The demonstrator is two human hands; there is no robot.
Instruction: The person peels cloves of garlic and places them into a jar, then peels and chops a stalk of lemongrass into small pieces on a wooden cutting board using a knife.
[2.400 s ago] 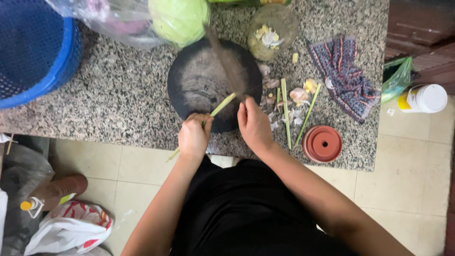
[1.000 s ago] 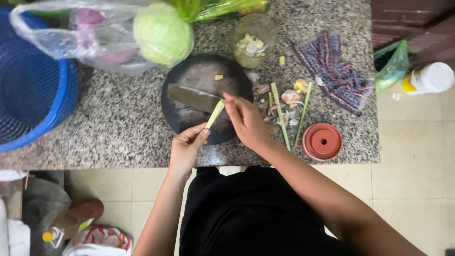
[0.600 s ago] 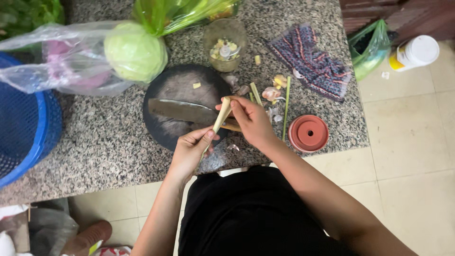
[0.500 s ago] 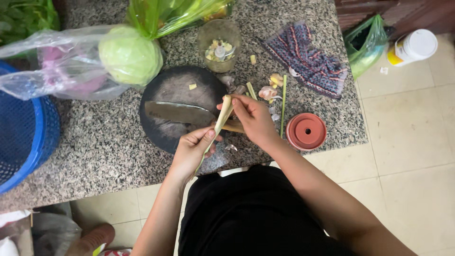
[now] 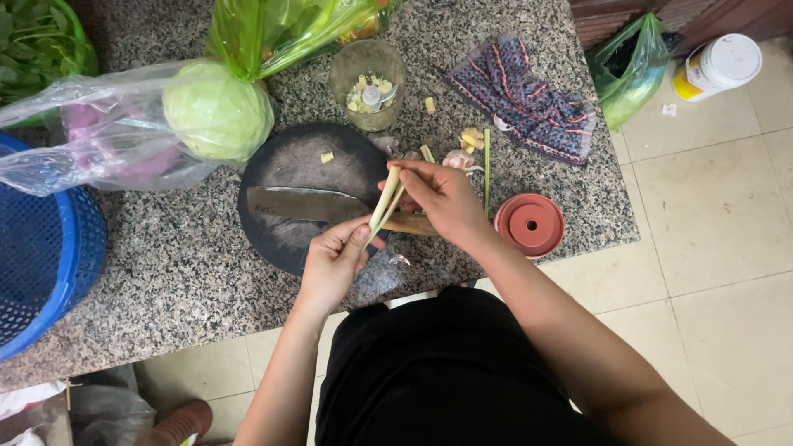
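A white-lidded yellow tub (image 5: 717,66) is seen at two o'clock, a green bag (image 5: 632,70) just beside it.

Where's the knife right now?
The cleaver lies flat across the round dark chopping board at the middle of the head view, its handle under the right hand, below the cabbage.

Cutting board (image 5: 285,165) sits mid-frame on the counter (image 5: 165,281) with the knife (image 5: 306,204) lying across it. Cabbage (image 5: 217,111) upper left of it, basket (image 5: 41,264) far left, cup (image 5: 368,74) above, cloth (image 5: 529,107) and lid (image 5: 529,225) to the right.
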